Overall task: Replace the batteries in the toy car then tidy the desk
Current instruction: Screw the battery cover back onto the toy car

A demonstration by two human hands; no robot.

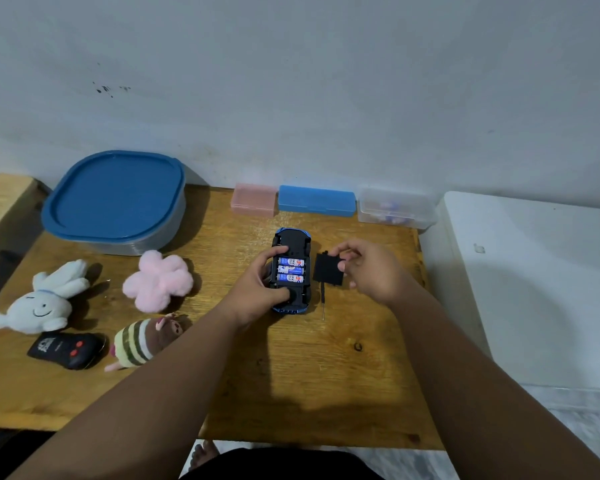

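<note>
The desk (222, 358) is varnished wood – the toy car (291, 237) smooth plastic, the toys (158, 282) fluffy cloth.

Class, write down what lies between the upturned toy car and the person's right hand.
The black battery cover, pinched by the right hand, lies just right of the toy car; the head view shows it.

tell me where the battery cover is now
In the head view, the black battery cover is pinched by the right hand, just right of the upturned toy car; a small screwdriver lies at its near edge.
</note>
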